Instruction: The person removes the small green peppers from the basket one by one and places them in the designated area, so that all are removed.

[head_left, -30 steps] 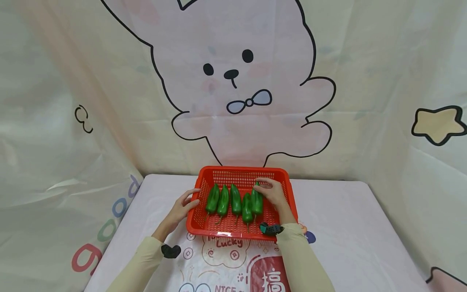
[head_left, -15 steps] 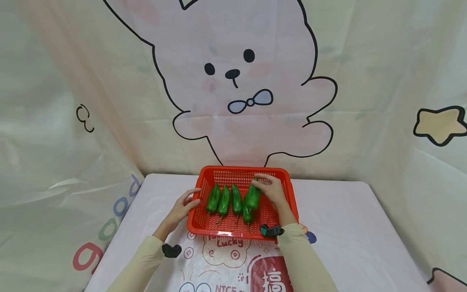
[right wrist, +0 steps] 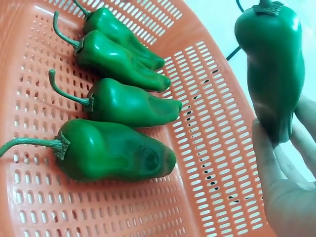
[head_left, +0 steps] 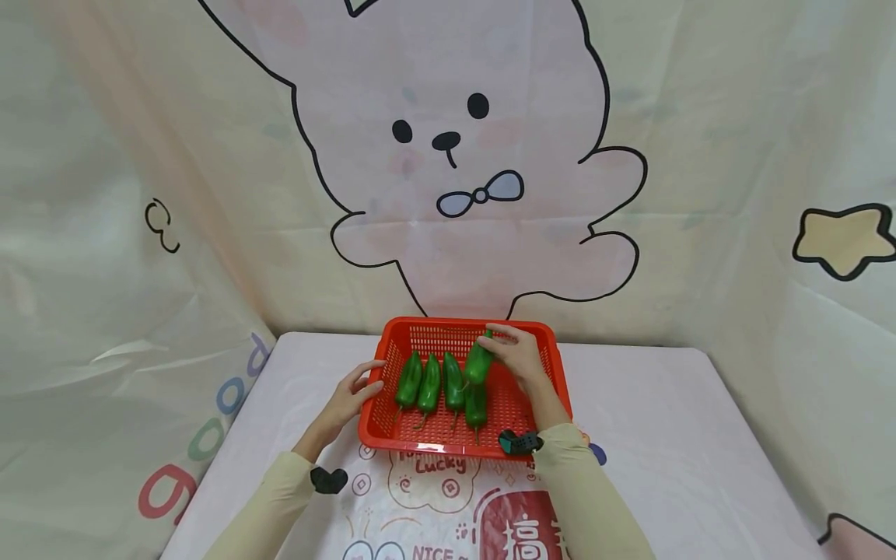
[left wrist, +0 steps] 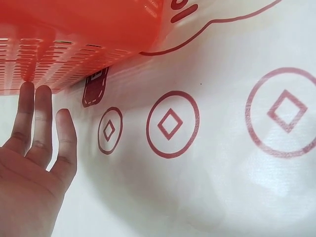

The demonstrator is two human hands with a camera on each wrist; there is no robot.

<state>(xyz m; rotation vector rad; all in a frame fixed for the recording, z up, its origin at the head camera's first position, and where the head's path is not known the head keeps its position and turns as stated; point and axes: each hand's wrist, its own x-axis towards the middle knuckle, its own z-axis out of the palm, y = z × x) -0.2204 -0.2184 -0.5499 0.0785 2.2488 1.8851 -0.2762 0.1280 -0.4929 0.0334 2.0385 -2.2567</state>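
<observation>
My right hand (head_left: 521, 356) pinches one green pepper (head_left: 478, 364) by its narrow tip and holds it up above the red basket (head_left: 462, 323). In the right wrist view this held pepper (right wrist: 274, 64) has its stem end up, fingertips and thumb around the tip below. Several more green peppers (head_left: 429, 385) lie side by side on the basket floor, stems toward the near side. My left hand (head_left: 346, 400) touches the basket's left side. The left wrist view shows that hand's fingers (left wrist: 42, 118) fairly straight, at the slotted outer wall; its thumb is out of that view.
The basket stands on a table with a white printed cloth (head_left: 630, 435). Behind the table hangs a cloth backdrop (head_left: 315, 272) with a cartoon figure, and cloth walls rise on both sides. Dark straps with small devices (head_left: 519, 442) sit at both wrists.
My right hand has lifted the rightmost pepper from the basket floor and moved it up and slightly left, above the pepper beside it. The left hand and basket have stayed in place.
</observation>
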